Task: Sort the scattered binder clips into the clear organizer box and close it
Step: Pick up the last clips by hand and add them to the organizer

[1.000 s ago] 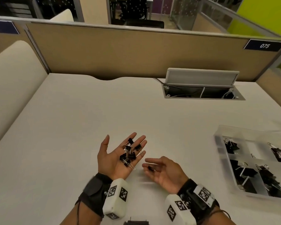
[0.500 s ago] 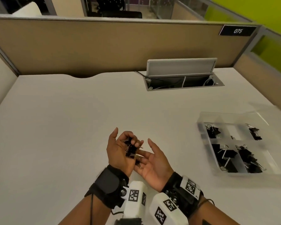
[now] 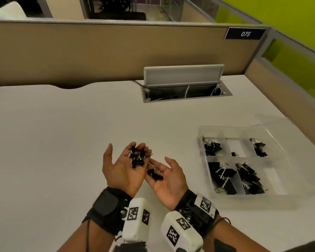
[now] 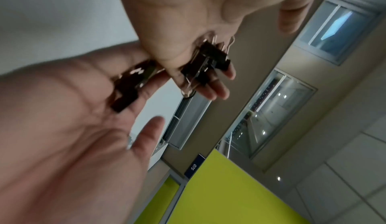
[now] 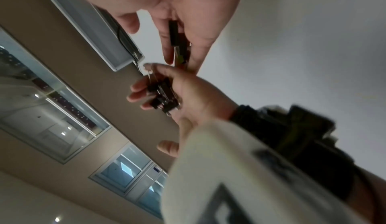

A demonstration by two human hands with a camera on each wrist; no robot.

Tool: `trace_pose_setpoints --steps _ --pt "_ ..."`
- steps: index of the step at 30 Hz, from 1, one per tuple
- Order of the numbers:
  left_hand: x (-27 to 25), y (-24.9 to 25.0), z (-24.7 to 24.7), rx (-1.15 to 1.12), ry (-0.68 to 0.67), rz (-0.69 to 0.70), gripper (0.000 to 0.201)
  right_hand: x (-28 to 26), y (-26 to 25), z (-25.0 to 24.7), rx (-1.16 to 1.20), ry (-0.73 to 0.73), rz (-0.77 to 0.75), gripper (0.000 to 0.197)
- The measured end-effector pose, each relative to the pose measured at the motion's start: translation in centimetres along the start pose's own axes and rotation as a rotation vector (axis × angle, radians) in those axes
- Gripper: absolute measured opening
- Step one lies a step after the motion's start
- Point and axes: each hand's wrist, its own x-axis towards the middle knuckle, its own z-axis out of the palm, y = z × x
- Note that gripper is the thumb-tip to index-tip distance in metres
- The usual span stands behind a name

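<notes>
Left hand (image 3: 120, 171), palm up above the near desk (image 3: 62, 142), fingers curled round a heap of black clips (image 3: 137, 157) — just beside it the right hand (image 3: 169, 182), spread palm up, carrying a few clips (image 3: 155, 174). Right, the clear box (image 3: 244, 131) lies open — clips in several compartments.

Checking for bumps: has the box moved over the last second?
No. The box sits right of and nearer than the cable hatch, at the same offset as before; only the head camera has swung.
</notes>
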Motion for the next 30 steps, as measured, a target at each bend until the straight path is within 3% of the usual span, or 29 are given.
trace_pose_setpoints --steps 8,21,25,28,30 --pt "0.4 -3.7 1.9 -0.061 -0.048 -0.138 0.062 -2.3 -6.1 -3.6 -0.035 -0.067 -0.045 0.061" --pt "-0.1 -6.9 3.4 -0.069 -0.023 -0.243 0.064 -4.3 -8.6 -6.7 -0.061 -0.139 -0.105 0.072" --pt "0.0 -7.2 3.5 0.015 0.037 -0.260 0.057 -4.6 -8.7 -7.1 -0.094 -0.090 -0.092 0.066" --pt "0.8 -7.2 2.8 0.212 0.113 -0.334 0.041 -4.7 -8.6 -7.5 -0.166 -0.022 -0.034 0.054" --pt "1.1 -7.2 2.1 0.253 0.120 -0.411 0.041 -4.8 -8.7 -7.9 -0.193 0.021 -0.022 0.045"
